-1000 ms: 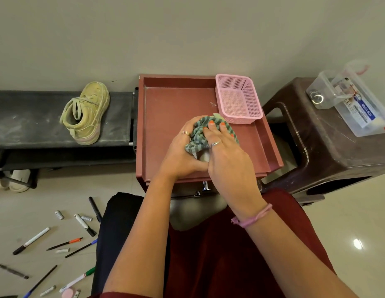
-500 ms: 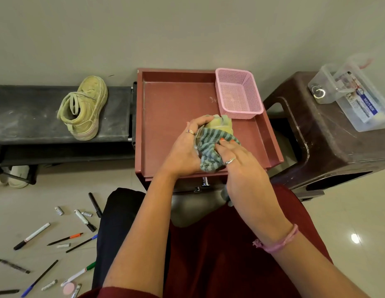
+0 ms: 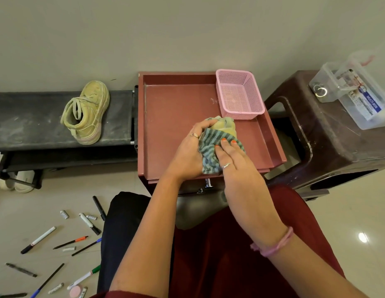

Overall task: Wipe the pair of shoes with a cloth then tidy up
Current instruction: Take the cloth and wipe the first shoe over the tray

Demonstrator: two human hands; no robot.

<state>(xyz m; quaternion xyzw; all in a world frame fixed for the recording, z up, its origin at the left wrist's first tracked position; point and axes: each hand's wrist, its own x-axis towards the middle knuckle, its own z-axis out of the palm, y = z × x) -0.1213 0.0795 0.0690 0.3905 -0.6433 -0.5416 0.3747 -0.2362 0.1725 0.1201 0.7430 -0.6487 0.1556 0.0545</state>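
One yellow-green shoe [image 3: 86,114] lies on the dark bench [image 3: 25,121] at the left, toe away from me. The other shoe [image 3: 222,125] is over the reddish tray [image 3: 172,117], mostly wrapped in a green-and-grey striped cloth [image 3: 208,151]. My left hand [image 3: 189,151] grips this shoe from the left, its fingers curled over the top. My right hand [image 3: 232,160] presses the cloth against the shoe's near side with fairly straight fingers. Only the shoe's yellowish toe part shows above the cloth.
A pink mesh basket [image 3: 241,94] stands in the tray's far right corner. A brown plastic stool [image 3: 329,134] on the right carries a clear plastic box [image 3: 357,93]. Several pens and markers [image 3: 58,244] litter the floor at lower left. White slippers [image 3: 17,181] sit under the bench.
My right hand has slid the cloth from the shoe's top toward me and down its near side. The shoe's yellowish toe part is now uncovered. My left hand keeps its hold.
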